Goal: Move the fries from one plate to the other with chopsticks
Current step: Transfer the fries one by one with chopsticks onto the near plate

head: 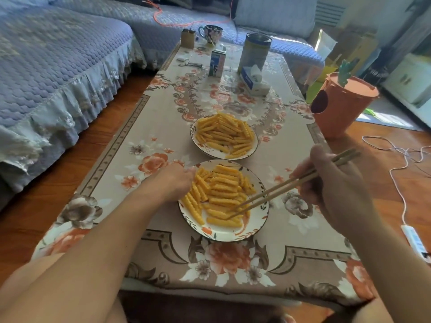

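Note:
Two white plates with painted rims stand on the flowered tablecloth, both heaped with yellow crinkle-cut fries. The near plate (256,220) holds one heap of fries (219,194); the far plate (203,149) holds another heap of fries (225,134). My right hand (335,185) grips a pair of wooden chopsticks (289,185), whose tips reach down among the fries at the front of the near plate. My left hand (173,180) rests at the left rim of the near plate, its fingers curled against the edge.
Farther back on the table stand a tissue box (253,81), a milk carton (218,62), a tall tin (255,51) and a mug (210,33). An orange bin (340,108) stands right of the table. A power strip (414,241) lies on the floor; a sofa (53,73) lines the left.

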A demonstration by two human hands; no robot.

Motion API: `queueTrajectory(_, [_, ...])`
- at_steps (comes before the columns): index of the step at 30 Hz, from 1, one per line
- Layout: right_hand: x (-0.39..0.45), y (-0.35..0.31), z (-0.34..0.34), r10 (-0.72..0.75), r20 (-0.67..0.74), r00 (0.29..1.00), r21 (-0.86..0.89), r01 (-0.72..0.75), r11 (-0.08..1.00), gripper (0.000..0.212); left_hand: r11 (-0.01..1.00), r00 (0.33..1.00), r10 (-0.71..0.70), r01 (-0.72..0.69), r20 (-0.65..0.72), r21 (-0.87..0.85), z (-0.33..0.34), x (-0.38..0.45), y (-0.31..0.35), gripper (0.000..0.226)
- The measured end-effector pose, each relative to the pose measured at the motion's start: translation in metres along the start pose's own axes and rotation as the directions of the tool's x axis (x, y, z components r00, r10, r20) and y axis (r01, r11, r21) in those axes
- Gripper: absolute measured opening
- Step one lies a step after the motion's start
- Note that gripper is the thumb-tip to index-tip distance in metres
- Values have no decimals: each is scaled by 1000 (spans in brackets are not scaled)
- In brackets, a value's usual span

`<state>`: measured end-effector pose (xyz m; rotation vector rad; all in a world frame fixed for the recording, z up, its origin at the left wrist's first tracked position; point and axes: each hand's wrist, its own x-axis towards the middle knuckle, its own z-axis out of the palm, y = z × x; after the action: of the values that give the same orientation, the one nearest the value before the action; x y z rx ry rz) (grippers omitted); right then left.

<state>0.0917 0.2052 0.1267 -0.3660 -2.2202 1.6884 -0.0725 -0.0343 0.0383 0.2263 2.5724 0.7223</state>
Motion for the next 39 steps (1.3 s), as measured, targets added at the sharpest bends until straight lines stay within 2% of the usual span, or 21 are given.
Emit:
queueTrajectory(2, [-15,2,5,-15,45,999,-64,18,998,52,1000,1000,14,-14,-3,-11,2,4,-3,62])
queueTrajectory(5, [-26,-4,9,-93,75,993,-130,102,986,41,999,999,46,-46,1,4,2,3,-6,61])
queueTrajectory(9, [-20,-14,-1,-132,-55,990,-70,128,989,41,997,998,59,-60,17,47,2,0,-12,64])
queueTrajectory(11, [-9,-16,-2,-127,-125,984,-28,125,992,43,994,997,67,-70,33,85,0,-1,-13,75])
queueTrajectory(13, [7,-15,2,-145,-163,976,-86,132,987,42,994,997,69,-72,29,84,0,-2,-13,83])
queueTrajectory(18, [59,-1,30,-204,-85,975,-259,176,950,34,998,999,38,-39,35,42,2,2,-16,66])
queueTrajectory(21, [88,7,53,-236,-39,971,-346,208,915,36,999,999,33,-34,31,21,3,7,-17,64])
queueTrajectory(25, [111,16,74,-197,-49,979,-416,159,895,40,999,999,36,-36,10,22,2,9,-12,60])
queueTrajectory(29, [111,13,74,-181,-98,979,-339,138,931,49,999,999,37,-38,26,34,-2,10,-11,63])
queueTrajectory(32, [89,-4,59,-190,-150,970,-220,155,963,52,998,998,47,-49,46,46,-4,14,-13,70])
queueTrajectory(35, [57,-25,35,-164,-170,972,-104,148,984,54,996,997,65,-67,46,51,-5,18,-15,63])
queueTrajectory(37, [40,-34,21,-116,-150,982,-17,115,993,56,996,997,69,-68,-17,58,-6,20,-15,59])
queueTrajectory(39, [25,-38,11,-66,-59,996,25,68,997,56,996,995,69,-65,-72,63,-9,17,-13,58])
